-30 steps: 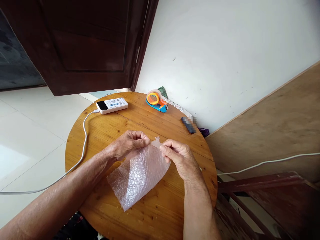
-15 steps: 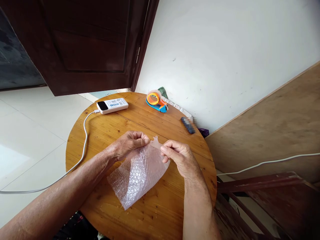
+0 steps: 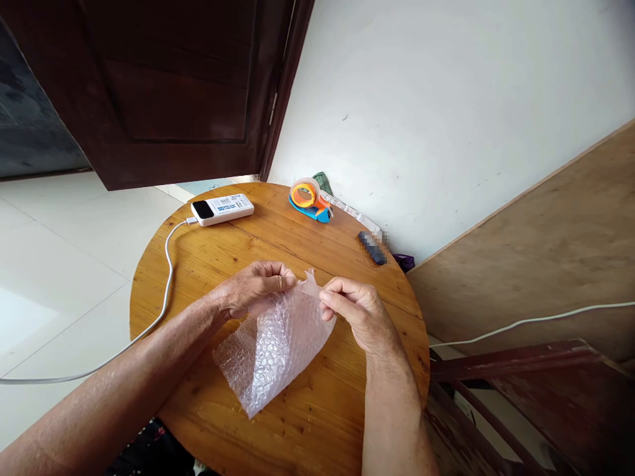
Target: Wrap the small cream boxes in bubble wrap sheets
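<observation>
A clear, faintly pink piece of bubble wrap (image 3: 278,350) hangs at a slant between my hands, over the round wooden table (image 3: 198,277). My left hand (image 3: 260,284) pinches its upper edge between thumb and fingers. On the upper right edge, my right hand (image 3: 352,307) also has it in a pinch. Between the two hands a small ragged tab of the plastic sticks up. The lower corner of the wrap points toward me, and light glints off its bubbles.
At the back left of the table lies a white power bank (image 3: 223,209) with a white cable (image 3: 170,271) running off the left side. An orange and blue tape dispenser (image 3: 311,200) stands at the back. A dark, partly blurred object (image 3: 372,248) lies near the wall.
Almost nothing differs. Both hands keep their pinch on the bubble wrap, and the small tab between them has shifted very slightly.
</observation>
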Available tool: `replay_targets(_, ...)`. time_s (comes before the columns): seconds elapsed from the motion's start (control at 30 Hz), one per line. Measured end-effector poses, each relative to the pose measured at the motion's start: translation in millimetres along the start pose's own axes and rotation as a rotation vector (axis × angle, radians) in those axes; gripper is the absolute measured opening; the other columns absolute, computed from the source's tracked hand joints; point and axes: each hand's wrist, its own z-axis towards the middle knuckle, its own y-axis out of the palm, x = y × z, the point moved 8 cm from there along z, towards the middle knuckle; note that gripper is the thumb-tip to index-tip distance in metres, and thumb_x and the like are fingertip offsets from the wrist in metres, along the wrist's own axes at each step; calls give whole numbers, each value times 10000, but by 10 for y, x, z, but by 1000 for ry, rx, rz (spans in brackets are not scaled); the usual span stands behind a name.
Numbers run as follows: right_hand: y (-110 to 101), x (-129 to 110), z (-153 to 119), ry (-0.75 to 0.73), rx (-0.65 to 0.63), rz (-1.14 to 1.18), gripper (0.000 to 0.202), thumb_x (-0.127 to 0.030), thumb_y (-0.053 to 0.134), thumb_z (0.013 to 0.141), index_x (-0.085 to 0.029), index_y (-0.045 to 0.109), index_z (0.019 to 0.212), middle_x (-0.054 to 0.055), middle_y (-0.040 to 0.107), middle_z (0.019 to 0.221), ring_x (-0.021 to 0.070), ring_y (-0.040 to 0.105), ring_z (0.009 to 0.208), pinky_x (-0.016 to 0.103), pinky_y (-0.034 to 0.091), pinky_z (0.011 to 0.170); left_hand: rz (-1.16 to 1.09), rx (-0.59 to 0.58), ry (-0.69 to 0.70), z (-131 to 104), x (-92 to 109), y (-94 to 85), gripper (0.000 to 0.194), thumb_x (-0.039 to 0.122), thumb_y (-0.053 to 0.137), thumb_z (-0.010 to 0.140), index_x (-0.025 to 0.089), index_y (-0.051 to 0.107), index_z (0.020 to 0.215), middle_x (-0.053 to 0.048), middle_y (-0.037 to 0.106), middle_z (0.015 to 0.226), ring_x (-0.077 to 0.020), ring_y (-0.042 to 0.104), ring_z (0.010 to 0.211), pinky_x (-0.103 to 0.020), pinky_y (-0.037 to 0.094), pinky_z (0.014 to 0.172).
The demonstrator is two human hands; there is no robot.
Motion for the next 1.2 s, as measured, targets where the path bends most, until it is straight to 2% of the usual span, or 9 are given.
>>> replay_targets(0.2, 34, -10, 4, -13, -34, 30, 255, -363, 674, 774, -183, 602, 609, -17, 584, 619, 119, 575, 535, 255, 475, 555, 20, 0, -35, 1, -1, 6, 529, 607, 800, 628, 145, 618, 809, 0, 595, 669, -99, 509, 534, -227, 361, 497)
replay_targets(0.4, 63, -43, -5, -20, -66, 3, 255, -369, 667, 777, -186, 602, 612, -13, 577, 621, 123, 555, 565, 259, 483, 572, 137, -47, -45, -6, -29, 35, 480, 547, 844, 597, 133, 626, 701, 34, 535, 572, -57, 405, 467, -212, 281, 461)
replay_targets(0.7, 54, -67, -13, -45, -80, -55, 262, -377, 659, 801, -187, 608, 629, -1, 604, 618, 142, 568, 595, 278, 460, 607, 8, 24, -93, 17, -78, -34, 456, 486, 876, 562, 133, 624, 705, 16, 580, 578, -73, 471, 459, -214, 346, 457)
replay_targets(0.83, 58, -67, -7, -36, -80, -52, 261, -377, 660, 799, -188, 611, 625, 1, 607, 619, 142, 567, 598, 281, 468, 615, -6, 42, -83, 17, -79, -44, 440, 472, 866, 587, 134, 616, 716, 21, 572, 575, -67, 461, 444, -211, 333, 441)
replay_targets(1.2, 43, -49, -7, -30, -72, -56, 270, -389, 659, 804, -190, 613, 628, 2, 608, 614, 148, 565, 609, 289, 449, 627, -43, 36, -74, 34, -92, -68, 400, 440, 850, 620, 136, 614, 729, 15, 583, 574, -75, 479, 429, -211, 336, 429)
